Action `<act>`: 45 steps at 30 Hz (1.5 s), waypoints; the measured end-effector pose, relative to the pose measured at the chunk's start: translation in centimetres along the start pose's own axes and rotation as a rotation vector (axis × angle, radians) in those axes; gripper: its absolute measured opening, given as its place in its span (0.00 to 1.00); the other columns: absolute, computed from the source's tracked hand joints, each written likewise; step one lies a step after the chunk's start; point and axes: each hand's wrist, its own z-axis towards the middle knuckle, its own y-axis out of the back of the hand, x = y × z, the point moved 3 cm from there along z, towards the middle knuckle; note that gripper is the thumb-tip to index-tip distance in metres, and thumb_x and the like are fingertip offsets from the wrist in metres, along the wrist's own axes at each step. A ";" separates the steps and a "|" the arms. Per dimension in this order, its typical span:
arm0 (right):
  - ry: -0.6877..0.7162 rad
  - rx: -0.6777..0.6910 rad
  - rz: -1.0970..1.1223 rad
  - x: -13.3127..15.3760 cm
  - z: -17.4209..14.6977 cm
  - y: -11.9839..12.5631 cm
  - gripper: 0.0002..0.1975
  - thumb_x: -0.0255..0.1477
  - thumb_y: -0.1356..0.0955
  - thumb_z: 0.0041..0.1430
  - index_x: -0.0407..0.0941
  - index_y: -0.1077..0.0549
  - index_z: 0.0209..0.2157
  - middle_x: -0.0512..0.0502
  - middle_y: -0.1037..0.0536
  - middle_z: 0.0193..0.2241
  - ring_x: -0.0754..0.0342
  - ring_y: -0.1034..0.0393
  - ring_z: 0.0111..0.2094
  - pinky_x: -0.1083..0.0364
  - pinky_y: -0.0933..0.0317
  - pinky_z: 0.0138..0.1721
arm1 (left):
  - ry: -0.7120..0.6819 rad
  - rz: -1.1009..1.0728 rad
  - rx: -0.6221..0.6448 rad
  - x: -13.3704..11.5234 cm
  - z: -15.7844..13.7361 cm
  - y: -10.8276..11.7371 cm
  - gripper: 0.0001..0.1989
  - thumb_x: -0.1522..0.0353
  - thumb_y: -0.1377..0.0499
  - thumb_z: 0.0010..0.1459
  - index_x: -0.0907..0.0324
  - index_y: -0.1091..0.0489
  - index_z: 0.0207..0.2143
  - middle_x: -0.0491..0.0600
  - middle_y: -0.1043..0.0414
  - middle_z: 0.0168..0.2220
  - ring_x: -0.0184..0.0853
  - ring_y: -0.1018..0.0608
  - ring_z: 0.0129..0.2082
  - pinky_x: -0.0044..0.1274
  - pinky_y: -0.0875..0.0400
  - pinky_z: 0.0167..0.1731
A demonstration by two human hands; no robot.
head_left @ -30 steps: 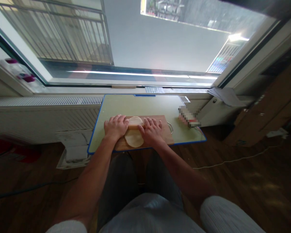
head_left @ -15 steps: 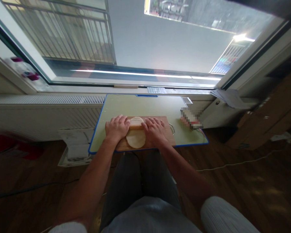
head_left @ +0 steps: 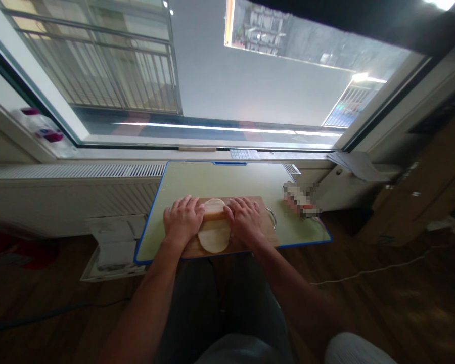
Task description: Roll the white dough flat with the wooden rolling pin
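No container w/ visible contents is seen; a clear bottle (head_left: 41, 129) on the sill at left is too blurred to judge. A flat dough round (head_left: 214, 233) is laid on a wooden board (head_left: 263, 227), on a blue-edged table (head_left: 231, 177). A rolling pin (head_left: 214, 216) is set across the dough, long axis left-right, ends hidden under palms. Left hand (head_left: 182, 220) & right hand (head_left: 244, 218) are pressed flat on it, fingers spread. An item at right is pixelated.

the dough (head_left: 213, 237) lies on the board (head_left: 263, 230), which sits on the table (head_left: 227, 179). the rolling pin (head_left: 214, 216) crosses the dough between the left hand (head_left: 182, 221) and right hand (head_left: 244, 220). the window sill (head_left: 98, 154) runs behind the table.
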 end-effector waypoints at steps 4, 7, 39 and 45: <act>0.008 0.008 0.026 -0.1 0.2 -0.1 0.22 0.46 0.40 0.80 0.52 0.23 0.60 0.45 0.21 0.64 0.45 0.34 0.66 0.44 0.51 0.70 | 0.004 0.007 0.000 -0.1 -0.1 0.3 0.26 0.56 0.52 0.73 0.53 0.24 0.63 0.55 0.26 0.68 0.49 0.25 0.65 0.42 0.32 0.64; -0.013 0.021 0.045 -0.1 0.9 0.0 0.22 0.47 0.38 0.78 0.50 0.23 0.60 0.43 0.20 0.62 0.44 0.32 0.65 0.42 0.53 0.71 | -0.003 0.007 0.023 -0.1 0.0 0.6 0.26 0.56 0.52 0.73 0.54 0.24 0.63 0.55 0.26 0.68 0.49 0.25 0.65 0.42 0.31 0.64; -0.079 0.057 -0.002 -0.6 -2.4 0.1 0.28 0.51 0.42 0.79 0.50 0.26 0.64 0.41 0.28 0.70 0.39 0.44 0.73 0.34 0.55 0.72 | -0.072 0.007 0.035 -0.2 -2.7 1.6 0.29 0.54 0.56 0.75 0.54 0.26 0.65 0.54 0.30 0.71 0.49 0.28 0.68 0.41 0.35 0.68; -0.098 0.046 0.033 -0.5 -3.7 0.1 0.31 0.49 0.41 0.79 0.47 0.31 0.70 0.40 0.32 0.73 0.39 0.46 0.75 0.34 0.58 0.75 | -0.089 -0.018 0.031 0.0 -4.0 1.5 0.31 0.52 0.58 0.75 0.54 0.26 0.66 0.54 0.32 0.72 0.48 0.29 0.70 0.40 0.36 0.69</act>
